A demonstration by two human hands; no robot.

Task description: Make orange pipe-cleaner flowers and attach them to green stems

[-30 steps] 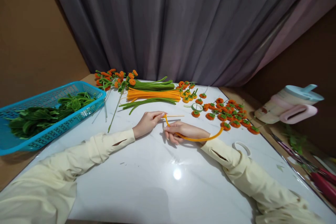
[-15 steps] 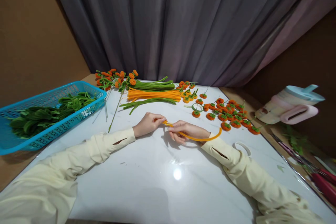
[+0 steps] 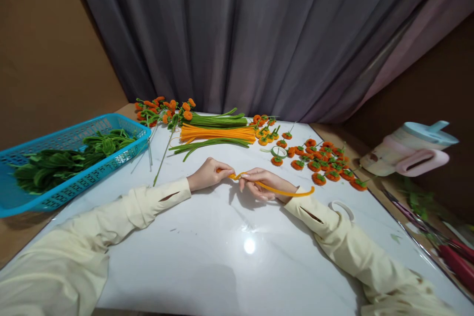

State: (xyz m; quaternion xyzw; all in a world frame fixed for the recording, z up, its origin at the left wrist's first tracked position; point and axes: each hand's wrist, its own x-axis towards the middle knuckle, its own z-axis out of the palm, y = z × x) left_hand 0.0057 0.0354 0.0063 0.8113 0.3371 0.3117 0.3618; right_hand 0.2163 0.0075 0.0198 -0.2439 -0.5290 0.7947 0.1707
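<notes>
An orange pipe cleaner point(image 3: 283, 191) runs between my two hands over the white tabletop. My left hand point(image 3: 209, 174) is closed in a pinch on one end, where a short part looks twisted or curled. With thumb and fingers, my right hand point(image 3: 261, 182) grips it a little farther along. Its loose tail passes over my right wrist and curves out past the cuff. Beyond my hands lies a bundle of orange pipe cleaners point(image 3: 218, 133), between green pipe cleaners point(image 3: 217, 121) behind and a few more in front.
At left stands a blue basket point(image 3: 92, 174) with green leaves. Orange flower heads point(image 3: 326, 158) are spread at right, around a tape roll point(image 3: 279, 152). Stemmed orange flowers point(image 3: 187, 115) lie far left. A tumbler point(image 3: 403, 148) and red-handled pliers point(image 3: 457, 259) are at the right edge.
My right hand has shifted slightly right, away from my left, showing more curled pipe cleaner between them. The loose tail now lies flatter and its tip is a little lower.
</notes>
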